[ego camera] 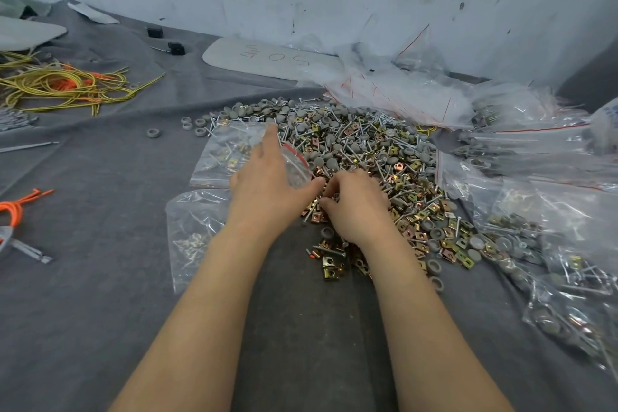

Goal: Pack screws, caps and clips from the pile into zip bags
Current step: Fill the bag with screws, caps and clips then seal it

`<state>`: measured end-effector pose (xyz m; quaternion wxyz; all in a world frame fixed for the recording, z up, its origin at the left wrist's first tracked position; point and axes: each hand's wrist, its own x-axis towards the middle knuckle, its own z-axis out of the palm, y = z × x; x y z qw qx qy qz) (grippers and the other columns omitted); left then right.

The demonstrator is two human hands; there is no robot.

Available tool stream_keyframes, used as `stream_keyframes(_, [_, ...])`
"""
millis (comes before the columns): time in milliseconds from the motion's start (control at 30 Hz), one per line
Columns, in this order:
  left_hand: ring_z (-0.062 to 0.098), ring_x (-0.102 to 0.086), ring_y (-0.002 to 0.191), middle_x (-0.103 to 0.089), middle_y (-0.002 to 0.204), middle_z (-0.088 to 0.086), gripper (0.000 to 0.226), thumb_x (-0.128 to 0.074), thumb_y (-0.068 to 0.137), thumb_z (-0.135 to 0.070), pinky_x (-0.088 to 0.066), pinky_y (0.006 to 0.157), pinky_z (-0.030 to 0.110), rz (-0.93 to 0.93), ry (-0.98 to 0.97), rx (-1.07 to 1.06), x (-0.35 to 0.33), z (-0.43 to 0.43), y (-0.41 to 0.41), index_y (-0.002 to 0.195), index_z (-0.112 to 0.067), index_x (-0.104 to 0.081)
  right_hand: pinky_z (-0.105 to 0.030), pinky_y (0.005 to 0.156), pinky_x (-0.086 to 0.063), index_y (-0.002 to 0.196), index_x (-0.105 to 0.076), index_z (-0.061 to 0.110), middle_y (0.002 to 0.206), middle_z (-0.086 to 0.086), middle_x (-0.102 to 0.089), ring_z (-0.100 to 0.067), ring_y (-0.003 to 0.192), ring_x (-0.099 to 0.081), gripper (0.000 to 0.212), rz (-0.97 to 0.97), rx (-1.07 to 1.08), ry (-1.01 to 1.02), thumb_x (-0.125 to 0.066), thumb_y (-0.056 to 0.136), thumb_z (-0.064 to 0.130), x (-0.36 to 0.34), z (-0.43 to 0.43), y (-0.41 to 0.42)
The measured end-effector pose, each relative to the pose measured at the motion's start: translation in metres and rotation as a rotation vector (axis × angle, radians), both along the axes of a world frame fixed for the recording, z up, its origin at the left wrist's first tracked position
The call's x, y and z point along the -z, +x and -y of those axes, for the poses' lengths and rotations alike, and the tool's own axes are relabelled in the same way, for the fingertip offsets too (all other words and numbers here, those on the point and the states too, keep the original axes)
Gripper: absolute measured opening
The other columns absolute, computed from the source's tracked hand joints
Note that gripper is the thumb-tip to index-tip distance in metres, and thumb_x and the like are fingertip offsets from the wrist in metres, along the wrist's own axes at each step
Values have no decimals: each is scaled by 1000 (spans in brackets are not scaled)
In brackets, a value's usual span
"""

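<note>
Clear plastic with a red zip strip, the small zip bag [296, 166] sits pinched between thumb and fingers of the left hand [267, 189], just beside the right hand [356, 207]. That hand's fingers curl down into the pile [368, 147] of screws, grey caps and brassy clips beyond both hands; whether they pinch anything I cannot tell.

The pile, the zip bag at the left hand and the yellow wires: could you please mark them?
pile [368, 150]: head view, its centre.
zip bag [296, 164]: head view, its red-striped mouth.
yellow wires [63, 85]: head view, middle of the tangle.
</note>
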<state>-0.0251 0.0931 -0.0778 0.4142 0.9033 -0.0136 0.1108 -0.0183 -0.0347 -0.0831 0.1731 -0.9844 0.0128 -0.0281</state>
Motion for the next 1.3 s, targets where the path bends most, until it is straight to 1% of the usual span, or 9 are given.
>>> stream_keyframes(67, [26, -32, 140, -29, 155, 5, 107, -75, 75, -47, -27, 113, 52, -7, 17, 7, 0, 0, 0, 153, -22, -7, -44, 95, -44, 92, -53, 23, 107, 1, -57, -21, 105, -53, 7, 93, 22, 166, -60, 93, 25, 0, 1, 2])
stream_keyframes(200, [27, -32, 139, -29, 155, 5, 108, -74, 75, -49, -29, 112, 51, -17, 83, 43, 0, 3, 0, 153, -20, -6, -16, 70, -44, 87, -57, 20, 84, 10, -60, 0, 76, -55, 9, 264, 94, 707, -64, 90, 18, -7, 9, 2])
stream_keyframes(367, [30, -35, 137, -31, 153, 7, 104, -74, 76, -45, -31, 109, 52, -25, 87, 78, 1, 5, 0, 153, -21, -8, -21, 76, -52, 88, -67, 15, 86, 0, -70, -6, 80, -64, 6, 135, -105, 1012, -64, 89, 10, -9, -1, 0])
stream_keyframes(533, [28, -37, 136, -34, 151, 7, 105, -75, 75, -47, -32, 109, 52, -17, 45, 57, 0, 3, 0, 153, -20, -9, -25, 85, -54, 97, -69, 19, 93, 4, -73, -7, 90, -68, 17, 126, -141, 1015, -52, 98, 18, -12, 3, -1])
stream_keyframes(667, [28, -36, 137, -34, 152, 7, 104, -75, 75, -46, -30, 112, 51, -3, -12, 10, 0, 1, 0, 152, -22, -9, -26, 72, -47, 89, -68, 23, 82, 12, -63, -10, 82, -60, 3, 77, -75, 377, -64, 89, 23, -14, 18, -3])
stream_keyframes(733, [27, -35, 137, -34, 152, 7, 103, -75, 76, -45, -30, 112, 51, 9, -29, 3, 1, 1, 0, 152, -22, -9, -30, 80, -48, 90, -68, 24, 91, 6, -63, -17, 91, -59, 7, -64, -77, 134, -69, 86, 30, -12, 16, -4])
stream_keyframes(933, [28, -34, 138, -33, 153, 6, 105, -75, 76, -45, -27, 113, 52, 12, -21, 6, 1, 2, 1, 153, -21, -8, -42, 95, -46, 99, -65, 25, 117, -10, -54, -31, 110, -53, 12, -93, -53, -33, -65, 89, 31, -9, 2, -5])
stream_keyframes(1133, [26, -32, 139, -31, 154, 5, 105, -75, 76, -46, -27, 113, 52, 6, 12, 13, 1, 2, 1, 153, -21, -7, -38, 88, -48, 87, -55, 24, 107, -5, -61, -25, 101, -57, 8, -76, -65, 50, -62, 91, 24, -10, 2, -5])
stream_keyframes(1300, [28, -33, 138, -30, 154, 6, 107, -74, 75, -50, -30, 111, 51, -12, 78, 31, 1, 3, 1, 153, -21, -6, -13, 64, -40, 90, -57, 21, 84, 11, -58, 1, 76, -54, 7, 193, 32, 644, -64, 90, 20, -12, 8, 0])
